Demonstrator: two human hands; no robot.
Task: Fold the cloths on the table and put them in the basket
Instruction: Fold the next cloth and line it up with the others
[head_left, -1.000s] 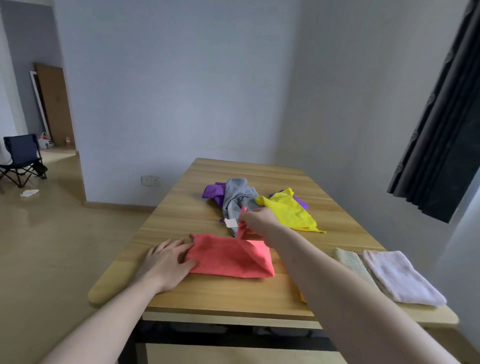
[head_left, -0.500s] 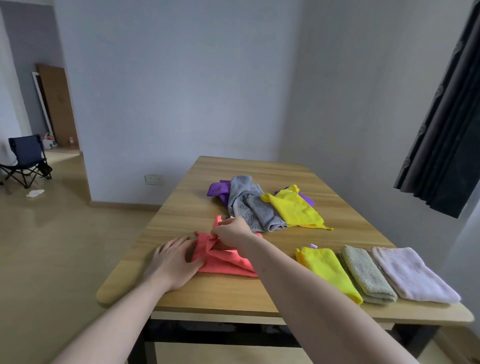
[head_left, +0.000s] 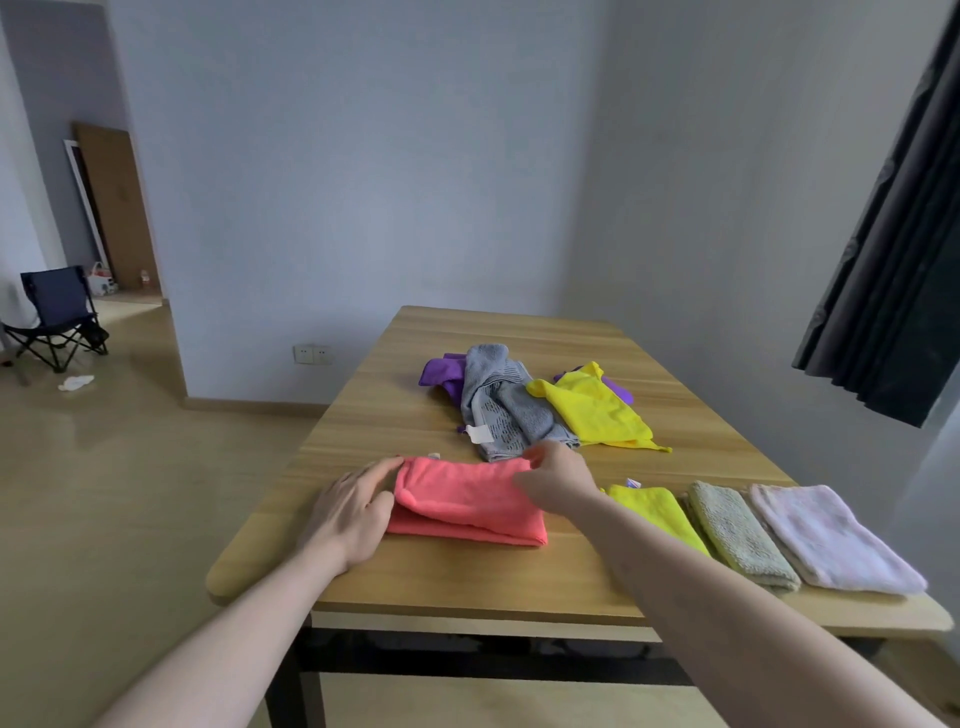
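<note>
A coral pink cloth (head_left: 467, 501) lies folded near the front edge of the wooden table (head_left: 467, 582). My left hand (head_left: 350, 512) rests flat against its left end with the fingers spread. My right hand (head_left: 558, 475) pinches the cloth's upper right corner. Beyond it lies a loose heap: a grey cloth (head_left: 501, 402), a yellow cloth (head_left: 597, 408) and a purple cloth (head_left: 441, 371). To the right, three folded cloths lie side by side: yellow (head_left: 657, 512), sage green (head_left: 737, 535) and pale pink (head_left: 826, 538). No basket is in view.
The table stands against the right wall, under a dark curtain (head_left: 893, 249). A folding chair (head_left: 57, 314) stands far left on the open floor, and a board leans against the far wall.
My right hand carried the pink cloth's end to the left, then moved back right, and the cloth now lies folded over. The camera view shifted, showing the three folded cloths fully.
</note>
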